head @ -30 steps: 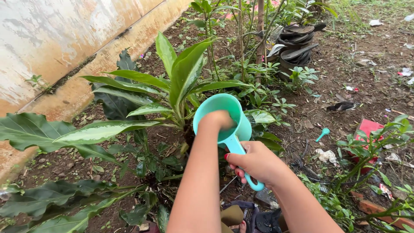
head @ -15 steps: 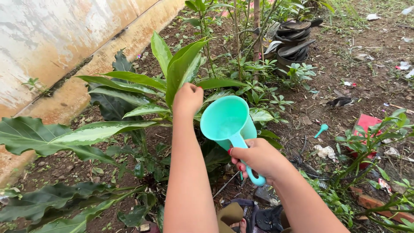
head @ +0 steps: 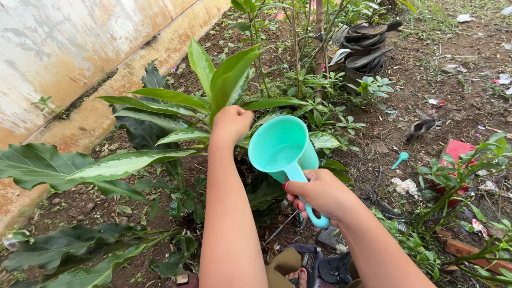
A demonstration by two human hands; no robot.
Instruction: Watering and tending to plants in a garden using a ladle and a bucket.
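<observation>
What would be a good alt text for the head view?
The right hand holds a turquoise dipper by its handle, while the closed left hand is raised over a broad-leaved plant beside a wall.

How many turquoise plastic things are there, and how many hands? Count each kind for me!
Turquoise plastic things: 2, the dipper and a small scoop on the soil.
Hands: 2, the right hand gripping the dipper's handle and the left hand closed above the leafy plant.
Total: 4
</observation>
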